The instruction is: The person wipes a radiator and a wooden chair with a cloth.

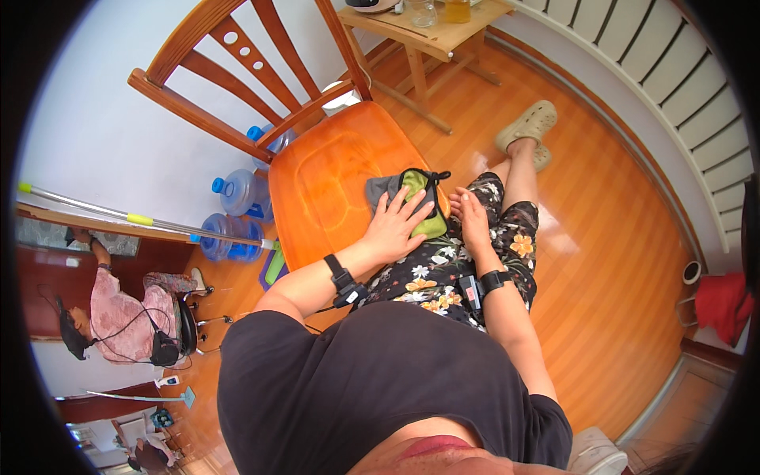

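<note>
My left hand (pixel 396 225) lies palm down with fingers spread on a folded grey and green cloth (pixel 428 228) edged in black. The cloth rests at the front right edge of a varnished wooden chair seat (pixel 332 172) and partly covers it. A corner with a black loop sticks out beyond the fingertips. My right hand (pixel 474 222) is just right of the cloth, over my flowered shorts, half curled and holding nothing. Black straps with small devices are on both wrists.
Large blue water bottles (pixel 240 193) stand behind the chair, near a mop handle (pixel 139 219). A wooden table (pixel 427 29) holds glass vessels. A white radiator (pixel 653 77) lines the wall. A person (pixel 139 320) sits on a wheeled stool at left, reaching to a surface.
</note>
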Tool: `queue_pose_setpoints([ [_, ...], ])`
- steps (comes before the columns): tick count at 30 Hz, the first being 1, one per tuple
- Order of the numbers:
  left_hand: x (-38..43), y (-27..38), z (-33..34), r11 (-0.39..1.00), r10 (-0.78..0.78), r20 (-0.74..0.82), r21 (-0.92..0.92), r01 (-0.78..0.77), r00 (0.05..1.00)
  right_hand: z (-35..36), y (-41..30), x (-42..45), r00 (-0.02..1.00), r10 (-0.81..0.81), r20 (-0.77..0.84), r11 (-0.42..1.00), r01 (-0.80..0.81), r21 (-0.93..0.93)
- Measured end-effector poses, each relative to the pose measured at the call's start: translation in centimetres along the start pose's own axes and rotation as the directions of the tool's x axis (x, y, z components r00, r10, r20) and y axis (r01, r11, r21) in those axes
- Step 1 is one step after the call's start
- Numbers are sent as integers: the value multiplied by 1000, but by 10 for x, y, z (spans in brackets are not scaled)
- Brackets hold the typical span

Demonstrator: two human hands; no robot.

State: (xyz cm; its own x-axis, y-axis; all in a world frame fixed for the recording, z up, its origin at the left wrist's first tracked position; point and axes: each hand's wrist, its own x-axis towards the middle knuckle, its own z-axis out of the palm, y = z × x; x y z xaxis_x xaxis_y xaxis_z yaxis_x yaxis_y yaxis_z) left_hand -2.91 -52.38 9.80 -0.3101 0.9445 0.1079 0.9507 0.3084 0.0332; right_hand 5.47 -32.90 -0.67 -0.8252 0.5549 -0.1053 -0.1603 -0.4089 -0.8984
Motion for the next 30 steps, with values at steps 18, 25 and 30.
queue_pose_setpoints([
  [18,-168,-58,-26,808,-590,-8,2,590,808,4,-7,-5,998,62,23,995,-61,-74],
  [25,-137,-144,-4,659,-740,-147,31,751,656,0,-6,-5,998,54,24,995,-52,-84],
  [30,-102,-211,0,542,-832,-132,17,840,540,3,-7,-6,997,73,10,993,-72,-94],
])
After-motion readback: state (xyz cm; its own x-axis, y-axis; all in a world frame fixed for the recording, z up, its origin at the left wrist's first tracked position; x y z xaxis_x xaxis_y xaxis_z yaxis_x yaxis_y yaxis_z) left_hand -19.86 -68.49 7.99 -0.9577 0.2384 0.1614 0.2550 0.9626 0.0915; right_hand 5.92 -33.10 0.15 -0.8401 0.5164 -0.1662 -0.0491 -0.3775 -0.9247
